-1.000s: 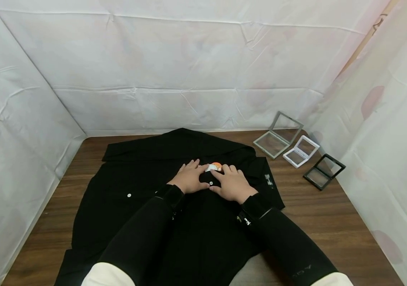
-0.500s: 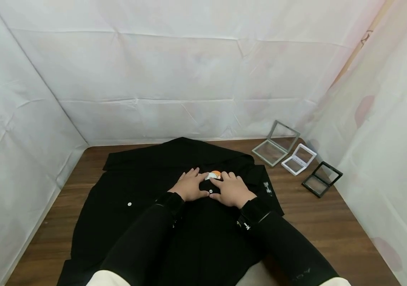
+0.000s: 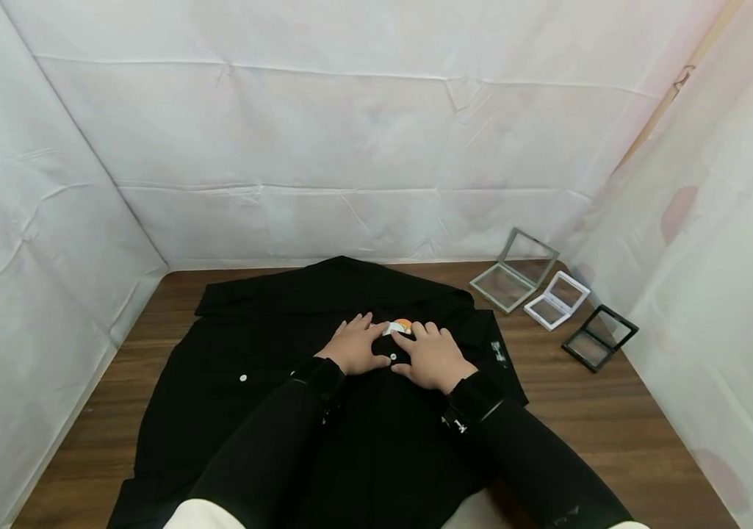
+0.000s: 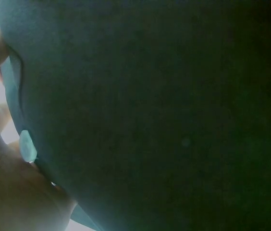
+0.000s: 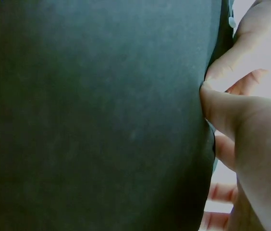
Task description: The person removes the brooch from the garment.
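Note:
A black shirt (image 3: 204, 426) with white buttons lies spread over the table, its cloth filling much of both wrist views. My left hand (image 3: 352, 345) rests on it with fingers extended and thumb reaching inward. Opposite it, my right hand (image 3: 436, 356) lies on the cloth, its thumb pointing toward the left one. Between the thumbs sits a white button (image 3: 393, 356). Just beyond is a white and orange print (image 3: 394, 328), partly covered by fingers. In the right wrist view, the thumb (image 5: 227, 108) touches the edge of the cloth.
Three small folding mirrors stand open at the back right: a grey one (image 3: 503, 286), a white one (image 3: 556, 300) and a black one (image 3: 599, 339). White cloth walls (image 3: 376, 132) close in the wooden table (image 3: 588, 441) at the back and sides.
The head view has tilted up slightly, so the whole scene sits lower in it. Both hands keep the same place on the shirt.

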The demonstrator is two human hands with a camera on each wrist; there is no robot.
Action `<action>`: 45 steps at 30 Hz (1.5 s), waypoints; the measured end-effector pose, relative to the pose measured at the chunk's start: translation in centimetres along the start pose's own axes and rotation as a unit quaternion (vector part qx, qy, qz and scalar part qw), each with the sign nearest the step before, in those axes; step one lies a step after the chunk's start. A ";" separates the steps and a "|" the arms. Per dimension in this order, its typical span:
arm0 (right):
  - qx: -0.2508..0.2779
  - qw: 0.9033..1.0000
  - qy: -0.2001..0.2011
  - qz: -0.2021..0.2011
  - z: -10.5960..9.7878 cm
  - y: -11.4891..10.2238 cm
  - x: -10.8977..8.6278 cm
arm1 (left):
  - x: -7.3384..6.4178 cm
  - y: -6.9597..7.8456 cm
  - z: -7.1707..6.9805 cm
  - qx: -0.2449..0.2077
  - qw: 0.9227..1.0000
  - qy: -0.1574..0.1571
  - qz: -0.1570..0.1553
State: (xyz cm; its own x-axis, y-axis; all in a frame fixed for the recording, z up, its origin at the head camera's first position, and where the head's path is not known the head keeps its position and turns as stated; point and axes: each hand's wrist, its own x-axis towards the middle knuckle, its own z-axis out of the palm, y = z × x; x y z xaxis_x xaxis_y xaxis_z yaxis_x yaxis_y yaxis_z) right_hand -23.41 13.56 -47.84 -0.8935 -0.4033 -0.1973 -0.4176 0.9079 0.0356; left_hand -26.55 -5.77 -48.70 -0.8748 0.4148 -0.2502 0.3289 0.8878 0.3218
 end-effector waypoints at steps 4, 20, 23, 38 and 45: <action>-0.005 1.000 0.000 0.003 0.0 -0.3 -0.1 | 0.0 0.0 0.2 0.008 1.000 0.003 0.001; 0.000 1.000 -0.004 0.012 0.8 -0.5 -0.3 | -0.2 0.1 0.2 0.008 1.000 0.003 0.000; 0.005 1.000 0.007 0.008 0.8 -0.3 -0.3 | -0.2 0.0 0.2 0.010 1.000 0.006 0.001; 0.082 0.996 0.033 0.004 0.2 0.7 -1.0 | -0.1 0.1 0.1 0.004 1.000 0.007 0.006; 0.122 0.991 0.047 0.018 -0.5 1.6 -0.8 | 0.0 0.0 0.2 0.015 1.000 0.008 -0.002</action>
State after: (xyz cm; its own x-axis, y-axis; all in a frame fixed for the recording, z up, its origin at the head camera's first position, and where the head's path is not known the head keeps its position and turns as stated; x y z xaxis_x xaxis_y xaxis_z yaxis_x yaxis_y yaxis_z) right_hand -23.48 15.26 -47.14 -0.9236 -0.3678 -0.1082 -0.3423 0.9182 -0.1992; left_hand -26.47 -5.74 -48.87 -0.8813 0.4089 -0.2371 0.3364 0.8950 0.2929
